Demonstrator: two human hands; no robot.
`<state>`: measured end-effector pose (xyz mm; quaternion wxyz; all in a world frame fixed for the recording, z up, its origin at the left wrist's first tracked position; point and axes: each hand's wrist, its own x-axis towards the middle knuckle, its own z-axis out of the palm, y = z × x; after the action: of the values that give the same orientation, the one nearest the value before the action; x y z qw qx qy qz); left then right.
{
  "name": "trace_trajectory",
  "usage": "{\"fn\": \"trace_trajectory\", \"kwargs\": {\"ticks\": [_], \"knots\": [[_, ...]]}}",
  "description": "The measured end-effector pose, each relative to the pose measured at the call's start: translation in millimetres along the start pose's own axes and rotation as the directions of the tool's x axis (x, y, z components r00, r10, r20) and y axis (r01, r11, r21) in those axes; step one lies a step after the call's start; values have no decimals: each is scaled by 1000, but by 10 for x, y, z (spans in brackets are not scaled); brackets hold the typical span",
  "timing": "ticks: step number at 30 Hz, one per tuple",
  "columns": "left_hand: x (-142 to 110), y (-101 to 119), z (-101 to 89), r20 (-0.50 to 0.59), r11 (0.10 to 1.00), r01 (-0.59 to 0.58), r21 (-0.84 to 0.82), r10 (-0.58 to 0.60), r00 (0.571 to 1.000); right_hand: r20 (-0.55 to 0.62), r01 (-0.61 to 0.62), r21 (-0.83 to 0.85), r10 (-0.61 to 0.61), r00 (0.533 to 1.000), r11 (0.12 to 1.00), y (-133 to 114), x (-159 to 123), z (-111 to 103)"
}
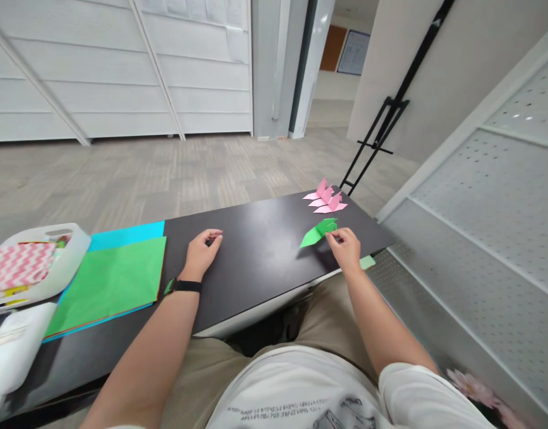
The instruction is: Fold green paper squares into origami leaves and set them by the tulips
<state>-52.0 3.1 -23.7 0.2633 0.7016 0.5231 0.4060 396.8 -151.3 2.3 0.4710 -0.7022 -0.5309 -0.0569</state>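
Observation:
My right hand pinches a green origami crane by its near right edge, just over the dark table top. The crane's long pointed end reaches toward the left. Behind it, a few pink origami cranes stand close together near the far right corner. My left hand, with a dark band at the wrist, rests on the table with curled fingers and thumb and forefinger close together; nothing shows in it. To its left lies a stack of coloured paper, a green sheet on top and blue beneath.
A white plastic basket with a pink zigzag-patterned item stands at the far left, and a white device sits before it. The dark table ends near my lap. A perforated panel borders the right side, with a black stand beyond.

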Motion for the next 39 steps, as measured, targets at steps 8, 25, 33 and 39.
{"fn": "trace_trajectory", "kwargs": {"ticks": [8, 25, 33, 39], "knots": [[-1, 42, -4, 9, 998, 54, 16, -54, 998, -168, -223, -212, 190, 967, 952, 770, 430, -330], [9, -3, -18, -11, 996, 90, 26, -89, 996, -24, -259, -384, 271, 962, 886, 1300, 915, 138], [10, 6, -29, 21, 994, 93, 51, -94, 995, 7, -215, -373, 234, 972, 903, 1356, 926, 176], [12, -45, -22, 53, 996, 66, 64, -69, 996, 42, -196, -407, 232, 972, 892, 1339, 902, 185]]}}
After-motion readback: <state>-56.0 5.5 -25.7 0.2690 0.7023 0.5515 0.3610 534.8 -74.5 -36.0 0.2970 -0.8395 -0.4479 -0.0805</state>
